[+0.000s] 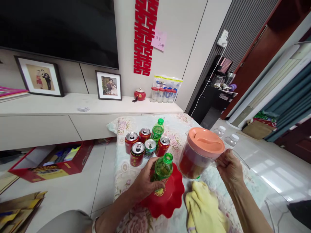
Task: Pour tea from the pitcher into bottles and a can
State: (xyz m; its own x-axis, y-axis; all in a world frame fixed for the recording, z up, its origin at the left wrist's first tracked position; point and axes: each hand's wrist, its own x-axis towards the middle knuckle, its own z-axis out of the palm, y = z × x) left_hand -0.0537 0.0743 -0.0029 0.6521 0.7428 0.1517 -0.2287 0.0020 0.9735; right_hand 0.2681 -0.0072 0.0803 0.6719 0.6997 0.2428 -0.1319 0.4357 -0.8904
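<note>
My left hand [145, 181] is closed round a green plastic bottle [163, 169], uncapped and held upright over a red scalloped plate [173, 197]. By its handle, my right hand [229, 166] grips a clear pitcher [194, 161] with an orange lid [206, 142] and reddish-brown liquid inside. The pitcher is slightly tilted, to the right of the bottle and apart from it. Behind the left hand stand several drink cans [137, 154] and a second green bottle [157, 129] with its cap on.
A yellow cloth [205, 207] lies on the flowered tablecloth [123, 161] below the pitcher. Two clear bottles [231, 140] stand behind the pitcher at the right. Beyond the table, a white cabinet [48, 108] carries framed photos [109, 84] and red-lidded jars [160, 95]. A red box [77, 158] sits on the floor.
</note>
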